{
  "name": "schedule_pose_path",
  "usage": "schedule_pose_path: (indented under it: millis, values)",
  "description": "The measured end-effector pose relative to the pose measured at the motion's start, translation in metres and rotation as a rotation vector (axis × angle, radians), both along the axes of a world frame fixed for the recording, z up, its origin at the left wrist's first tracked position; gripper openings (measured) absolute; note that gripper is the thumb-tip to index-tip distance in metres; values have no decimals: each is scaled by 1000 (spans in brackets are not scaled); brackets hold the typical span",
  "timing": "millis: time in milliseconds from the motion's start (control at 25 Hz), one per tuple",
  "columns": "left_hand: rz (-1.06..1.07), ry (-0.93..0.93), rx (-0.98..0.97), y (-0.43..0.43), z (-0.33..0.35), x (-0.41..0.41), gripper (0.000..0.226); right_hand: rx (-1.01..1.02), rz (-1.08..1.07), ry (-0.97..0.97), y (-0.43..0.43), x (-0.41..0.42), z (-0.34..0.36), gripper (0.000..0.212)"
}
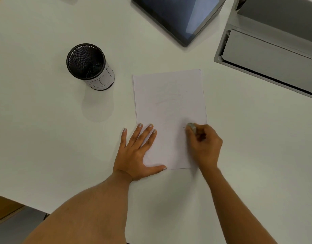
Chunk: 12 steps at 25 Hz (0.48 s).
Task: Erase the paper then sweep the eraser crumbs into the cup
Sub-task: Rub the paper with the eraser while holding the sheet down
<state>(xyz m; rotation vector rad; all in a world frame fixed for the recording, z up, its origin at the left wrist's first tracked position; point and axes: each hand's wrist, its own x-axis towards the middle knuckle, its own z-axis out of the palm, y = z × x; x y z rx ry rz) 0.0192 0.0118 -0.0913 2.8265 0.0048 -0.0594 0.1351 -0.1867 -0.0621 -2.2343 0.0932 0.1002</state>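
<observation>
Left hand: fingers lying flat and spread, pinning paper at near-left corner.
Right hand: fingers curling round, probably, the eraser.
Risk: paper's unpinned right edge buckling under hard strokes.

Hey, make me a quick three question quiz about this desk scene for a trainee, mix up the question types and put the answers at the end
1. True or false: the left hand lies flat, fingers spread, on the near left corner of the paper.
2. What does the right hand grip against the sheet? A) a pencil B) an eraser C) a brush
3. Fill in: the black mesh cup stands upright on the person's ___ side of the sheet, apart from it.

Key: 1 true; 2 B; 3 left.
</observation>
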Motion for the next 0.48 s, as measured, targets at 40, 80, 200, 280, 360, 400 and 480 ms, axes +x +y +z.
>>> schedule_pose_path:
  millis: [40,80,200,280,360,400,480]
  values:
    - [1,-1,-1,0,0,0,107,-26,80,-3,5,-13,0,21]
    - [2,-6,-6,0,0,0,106,-41,222,-10,15,-35,1,23]
    - [-2,-16,-20,0,-1,0,103,-33,573,-51,23,-65,2,25]
    - [3,-11,-10,-1,-1,0,106,-62,346,-35,15,-25,-1,22]
    - [-2,2,-3,0,0,0,107,-33,98,-27,9,6,0,18]
    - [-2,5,-3,0,0,0,107,-20,88,-28,12,4,0,18]
    - [-2,-4,-16,0,0,0,103,-39,288,-49,29,-33,0,21]
